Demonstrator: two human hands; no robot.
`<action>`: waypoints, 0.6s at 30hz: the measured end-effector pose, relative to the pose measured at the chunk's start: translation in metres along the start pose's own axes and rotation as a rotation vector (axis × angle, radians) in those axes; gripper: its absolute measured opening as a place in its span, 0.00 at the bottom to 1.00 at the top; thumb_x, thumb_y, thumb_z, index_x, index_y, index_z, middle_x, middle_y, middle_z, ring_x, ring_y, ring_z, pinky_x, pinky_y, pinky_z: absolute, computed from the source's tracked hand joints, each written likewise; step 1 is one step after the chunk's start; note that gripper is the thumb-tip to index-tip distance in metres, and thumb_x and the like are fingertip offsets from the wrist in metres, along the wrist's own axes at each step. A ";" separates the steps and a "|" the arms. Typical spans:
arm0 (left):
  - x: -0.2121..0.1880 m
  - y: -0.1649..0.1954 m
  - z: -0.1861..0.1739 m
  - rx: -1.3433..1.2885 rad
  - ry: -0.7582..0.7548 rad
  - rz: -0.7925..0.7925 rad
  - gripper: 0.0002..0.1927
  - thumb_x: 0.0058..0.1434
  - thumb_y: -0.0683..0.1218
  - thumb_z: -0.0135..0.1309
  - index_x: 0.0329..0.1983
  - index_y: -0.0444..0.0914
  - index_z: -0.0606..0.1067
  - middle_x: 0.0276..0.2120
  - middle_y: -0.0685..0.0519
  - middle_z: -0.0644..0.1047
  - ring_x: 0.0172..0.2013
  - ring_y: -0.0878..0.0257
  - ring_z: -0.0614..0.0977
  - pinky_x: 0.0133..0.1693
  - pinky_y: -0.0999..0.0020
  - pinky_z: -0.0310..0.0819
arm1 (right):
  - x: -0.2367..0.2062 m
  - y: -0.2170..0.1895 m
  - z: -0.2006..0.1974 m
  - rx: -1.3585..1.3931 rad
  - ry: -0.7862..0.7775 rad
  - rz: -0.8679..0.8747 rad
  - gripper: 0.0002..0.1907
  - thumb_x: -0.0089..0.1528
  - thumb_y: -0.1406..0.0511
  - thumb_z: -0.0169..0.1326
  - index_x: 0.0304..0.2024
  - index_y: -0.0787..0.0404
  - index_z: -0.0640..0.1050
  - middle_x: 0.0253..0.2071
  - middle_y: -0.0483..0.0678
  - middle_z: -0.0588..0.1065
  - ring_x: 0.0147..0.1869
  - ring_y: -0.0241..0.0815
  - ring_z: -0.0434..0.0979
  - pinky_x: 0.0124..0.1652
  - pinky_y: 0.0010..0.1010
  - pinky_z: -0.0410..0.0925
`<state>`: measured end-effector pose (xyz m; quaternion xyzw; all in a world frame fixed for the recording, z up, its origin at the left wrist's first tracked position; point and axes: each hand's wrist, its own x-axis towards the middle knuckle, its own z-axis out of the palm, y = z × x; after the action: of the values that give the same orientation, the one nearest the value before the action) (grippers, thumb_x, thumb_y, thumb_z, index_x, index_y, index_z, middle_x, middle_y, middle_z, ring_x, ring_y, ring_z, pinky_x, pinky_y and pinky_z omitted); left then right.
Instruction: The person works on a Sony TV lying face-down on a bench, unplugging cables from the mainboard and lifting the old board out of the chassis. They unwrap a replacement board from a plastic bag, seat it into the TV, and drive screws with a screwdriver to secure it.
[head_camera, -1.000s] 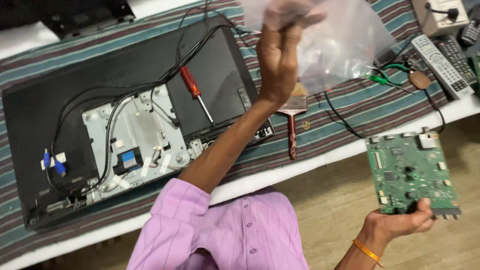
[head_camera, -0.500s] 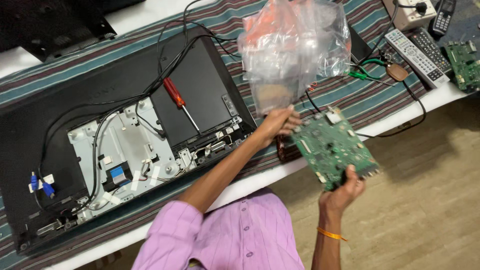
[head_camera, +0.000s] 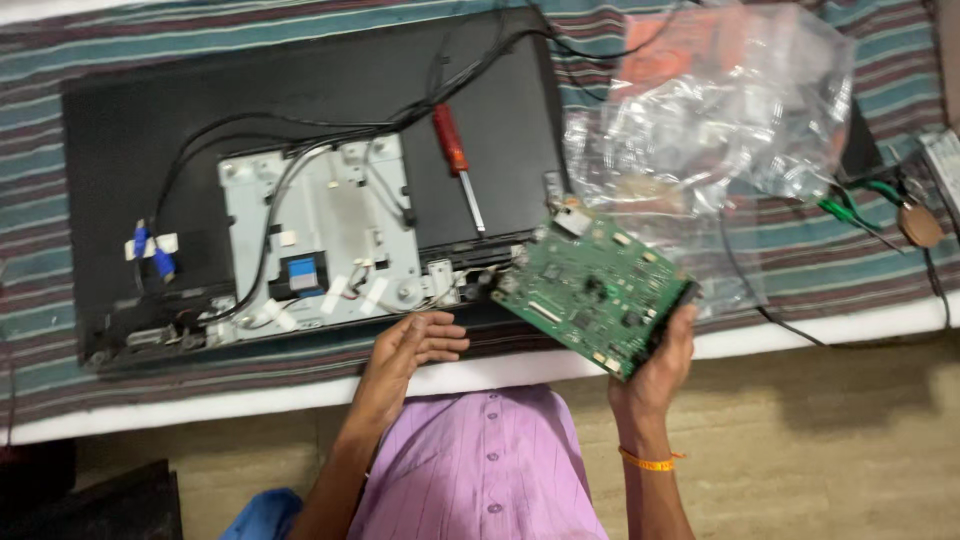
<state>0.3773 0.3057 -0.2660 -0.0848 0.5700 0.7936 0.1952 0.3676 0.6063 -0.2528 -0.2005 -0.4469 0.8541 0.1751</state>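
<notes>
the green circuit board (head_camera: 592, 292) sits tilted in the right hand (head_camera: 655, 365), at about 4 o'clock from the open back of the flat screen (head_camera: 300, 180); the fingers pinch its lower right edge from beneath, thumb side wrapped around the corner, apparently so that the component face stays up and untouched. the left hand (head_camera: 410, 350) hovers empty at 6 o'clock of the screen, palm up with fingers loosely spread and slightly curled, just beside the board's lower left corner and apart from it. a red-handled screwdriver (head_camera: 456, 160) lies on the screen's black back at 12 o'clock of the board, kept close to the grey metal plate (head_camera: 320, 235) and its black cables. a crumpled clear plastic bag (head_camera: 715, 110) rests on the striped cloth (head_camera: 830, 250) covering the bench, at 1 o'clock of the board, partly behind it.
</notes>
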 end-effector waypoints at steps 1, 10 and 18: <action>-0.004 0.006 -0.007 -0.019 0.016 0.024 0.28 0.73 0.58 0.41 0.56 0.29 0.73 0.47 0.40 0.82 0.47 0.54 0.86 0.50 0.61 0.81 | -0.002 0.009 0.014 -0.020 -0.025 0.035 0.26 0.74 0.50 0.46 0.63 0.62 0.70 0.53 0.46 0.75 0.52 0.37 0.77 0.50 0.34 0.73; -0.022 0.048 -0.067 -0.106 0.172 0.146 0.24 0.75 0.58 0.45 0.56 0.34 0.77 0.37 0.57 0.76 0.33 0.71 0.72 0.36 0.73 0.66 | -0.051 0.062 0.131 -0.103 -0.242 0.222 0.24 0.71 0.51 0.46 0.57 0.62 0.75 0.47 0.44 0.78 0.44 0.32 0.78 0.43 0.27 0.73; -0.040 0.065 -0.121 -0.177 0.212 0.142 0.20 0.76 0.58 0.49 0.43 0.35 0.76 0.32 0.63 0.68 0.31 0.76 0.64 0.31 0.76 0.56 | -0.077 0.102 0.166 -0.139 -0.320 0.150 0.18 0.77 0.54 0.50 0.48 0.63 0.77 0.41 0.43 0.77 0.40 0.30 0.76 0.39 0.25 0.71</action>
<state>0.3766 0.1657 -0.2355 -0.1446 0.5198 0.8391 0.0690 0.3389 0.3991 -0.2376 -0.1065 -0.5107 0.8528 0.0231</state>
